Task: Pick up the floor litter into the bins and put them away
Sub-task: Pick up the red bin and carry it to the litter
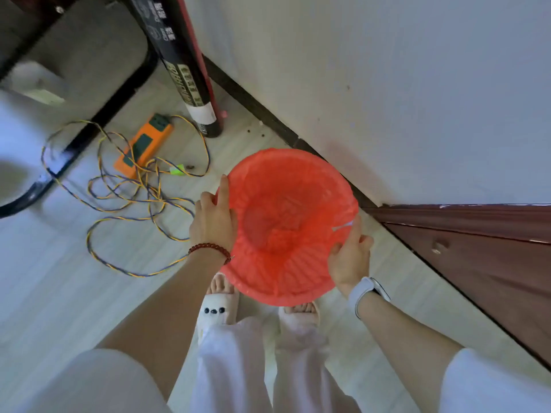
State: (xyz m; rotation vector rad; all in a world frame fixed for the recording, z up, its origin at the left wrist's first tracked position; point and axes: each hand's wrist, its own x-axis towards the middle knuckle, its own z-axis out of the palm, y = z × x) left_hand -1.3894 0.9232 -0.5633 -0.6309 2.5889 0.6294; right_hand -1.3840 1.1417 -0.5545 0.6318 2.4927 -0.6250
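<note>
- Head view shows a bin lined with a red plastic bag point(290, 225), held above the floor point(74, 293) in front of the person's feet, close to the wall point(387, 84) and its dark skirting board point(253, 99).
- Left hand point(213, 217) is placed on the bin's left rim; the forefinger is stretched out along the rim, and the other fingers appear curled over the edge, so the grip is judged to be grasping the bin.
- Right hand point(350, 257) is closed on the right rim, thumb on the inside and fingers behind, grasping the bin likewise.
- Little can be made out inside the liner; its contents cannot be told.
- Small litter is seen on the floor: a yellow-green scrap point(176, 169) lying among the loops of a twisted cable point(134, 201) beside an orange power strip point(144, 146), and dark crumbs point(256, 134) near the skirting board.
- Step in hand is judged to be carrying or positioning the bin, either toward that litter or toward its resting place.
- Next move calls for the bin to be set down upright and steady, so that one hand is freed; care would be needed not to snag the cable.
</note>
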